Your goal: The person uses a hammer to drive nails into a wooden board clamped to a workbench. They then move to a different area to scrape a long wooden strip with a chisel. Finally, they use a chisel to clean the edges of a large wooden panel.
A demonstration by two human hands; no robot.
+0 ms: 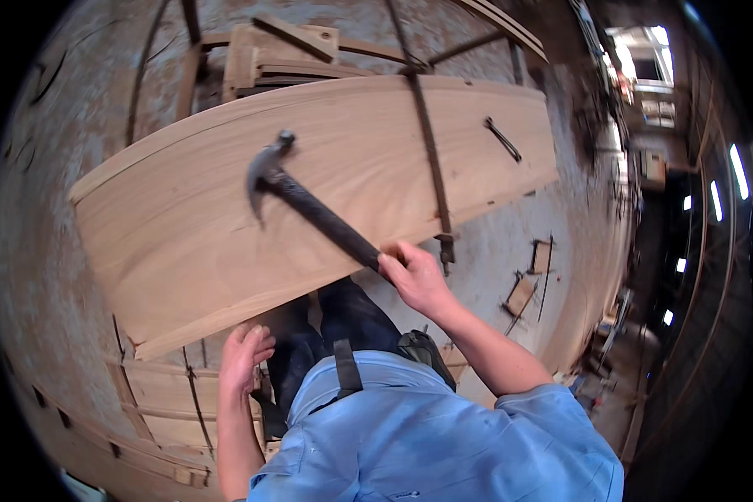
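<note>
My right hand (pixel 415 276) is wrapped round the end of a claw hammer's dark handle. The claw hammer (pixel 322 215) slants up and left over a pale wooden panel (pixel 176 209), its metal head slightly blurred. Just off the panel's near edge, at the lower left, is my left hand (pixel 247 356). Its fingers are curled in, and whatever they may hold is hidden. A long dark metal bar clamp (pixel 427 138) crosses the panel to the right of the hammer. Farther right, a small wrench (pixel 503 140) lies on the panel.
Stacked wood pieces (pixel 289 63) stand behind the panel's far edge. Several boards with metal bars (pixel 171 389) are at the lower left. On the floor to the right lie small wood blocks (pixel 520 294) with thin rods. A green pouch (pixel 427 356) hangs at my waist.
</note>
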